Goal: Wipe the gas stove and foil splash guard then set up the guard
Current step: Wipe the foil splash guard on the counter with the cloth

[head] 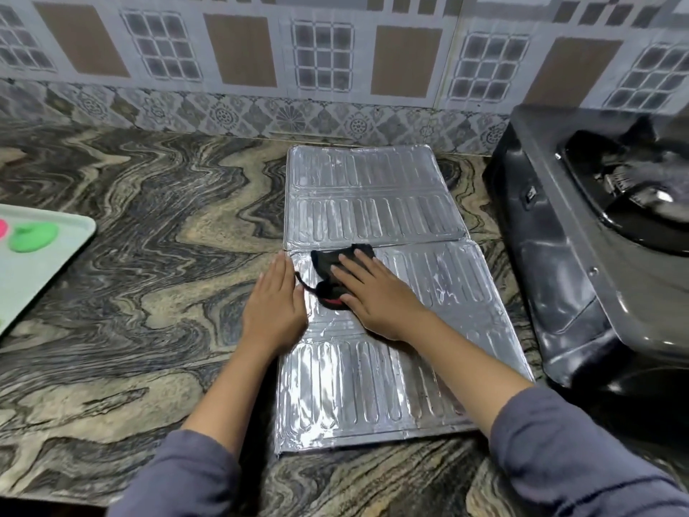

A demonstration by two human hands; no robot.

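The foil splash guard [373,218] lies flat on the marbled counter [149,255] in the centre of the frame, unfolded into 2 panels that meet at a crease in mid-frame. The gas stove [581,255] sits just beside its right edge.

The main risk is the foil itself. It looks thin and ribbed, so a hard stroke across the crease would probably dent or tear it there. The counter looks polished, so if the left hand [274,304] eases off, the sheet is likely to skid toward the stove under the push of the wipe. A loose cord trails from the black cloth [332,266] toward the guard's left edge and could snag on that rim. Pale streaks show on the near panel to the right of the cloth, so a quick pass may leave residue.

The left hand lies palm down with its fingers straight and pressed together, pointing to the top of the frame. It rests across the guard's left edge, partly on the counter, pinning the sheet. The right hand [376,292] is flat on the cloth with its fingers slightly spread, pressing it onto the near panel just below the crease. Both forearms enter from the bottom of the frame in grey sleeves.
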